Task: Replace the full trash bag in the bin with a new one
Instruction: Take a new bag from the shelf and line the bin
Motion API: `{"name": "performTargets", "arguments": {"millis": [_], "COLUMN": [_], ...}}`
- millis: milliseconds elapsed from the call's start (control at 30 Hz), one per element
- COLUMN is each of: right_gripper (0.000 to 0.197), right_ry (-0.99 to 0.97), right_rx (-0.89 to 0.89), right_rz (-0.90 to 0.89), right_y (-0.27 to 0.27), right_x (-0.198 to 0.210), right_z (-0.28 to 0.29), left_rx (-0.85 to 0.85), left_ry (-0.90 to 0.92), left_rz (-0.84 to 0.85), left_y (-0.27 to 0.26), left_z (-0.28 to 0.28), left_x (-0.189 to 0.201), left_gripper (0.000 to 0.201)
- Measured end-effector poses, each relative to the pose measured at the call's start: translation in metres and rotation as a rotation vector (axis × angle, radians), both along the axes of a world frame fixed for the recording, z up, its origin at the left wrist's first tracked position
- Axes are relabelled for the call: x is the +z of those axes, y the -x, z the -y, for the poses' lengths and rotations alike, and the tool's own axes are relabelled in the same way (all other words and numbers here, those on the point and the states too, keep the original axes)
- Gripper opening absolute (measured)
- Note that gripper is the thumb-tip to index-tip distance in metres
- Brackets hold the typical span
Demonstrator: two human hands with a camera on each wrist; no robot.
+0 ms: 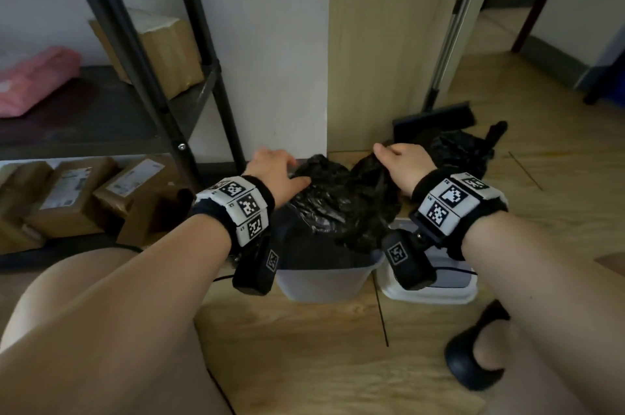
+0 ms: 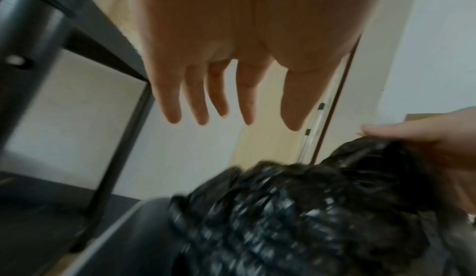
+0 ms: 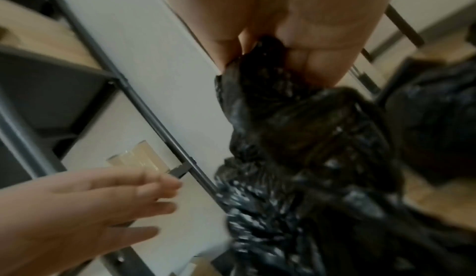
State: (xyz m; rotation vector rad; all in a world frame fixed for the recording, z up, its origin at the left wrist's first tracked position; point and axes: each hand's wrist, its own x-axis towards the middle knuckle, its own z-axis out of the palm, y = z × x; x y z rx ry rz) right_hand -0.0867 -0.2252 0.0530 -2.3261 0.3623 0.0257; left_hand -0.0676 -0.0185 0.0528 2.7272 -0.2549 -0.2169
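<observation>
A crumpled black trash bag [image 1: 333, 201] [image 2: 296, 219] [image 3: 296, 138] hangs over a pale grey bin [image 1: 324, 282] on the wooden floor. My right hand [image 1: 400, 166] [image 3: 270, 42] grips a bunched part of the bag at its upper right and holds it up. My left hand [image 1: 275, 171] [image 2: 226, 89] hovers over the bag's left side with fingers spread and straight, holding nothing. A second, filled black bag [image 1: 460, 147] [image 3: 435, 117] lies on the floor behind the bin to the right.
A white bin lid [image 1: 436, 282] lies right of the bin. A dark metal shelf [image 1: 101, 110] with cardboard boxes [image 1: 77, 194] stands left. A dustpan [image 1: 436, 121] and pole lean against the wooden door frame. My shoe [image 1: 477, 357] is at the lower right.
</observation>
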Motion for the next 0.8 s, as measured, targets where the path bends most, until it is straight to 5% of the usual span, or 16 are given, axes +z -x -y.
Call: {"name": "performTargets", "arguments": {"millis": [133, 233, 367, 667, 800], "right_gripper": [0.032, 0.031, 0.033, 0.06, 0.042], "right_ry": [-0.415, -0.743, -1.019, -0.516, -0.289], "right_rx": [-0.104, -0.111, -0.073, 0.101, 0.112], "right_rz": [-0.058, -0.066, -0.118, -0.185, -0.147], "right_y": [-0.008, -0.008, -0.004, 0.007, 0.011], "right_x": [-0.008, -0.008, -0.005, -0.027, -0.041], "right_z": [-0.016, -0.031, -0.042, -0.057, -0.067], "left_rx": [-0.187, -0.258, -0.117, 0.192, 0.262], "left_ry": [0.107, 0.085, 0.127, 0.459, 0.662], "left_rz": [-0.258, -0.329, -0.303, -0.372, -0.531], "left_y": [0.002, 0.001, -0.012, -0.012, -0.001], "left_z": [0.029, 0.038, 0.026, 0.007, 0.005], "left_x": [0.002, -0.006, -0.017, -0.02, -0.015], "left_gripper": [0.046, 0.022, 0.023, 0.028, 0.045]}}
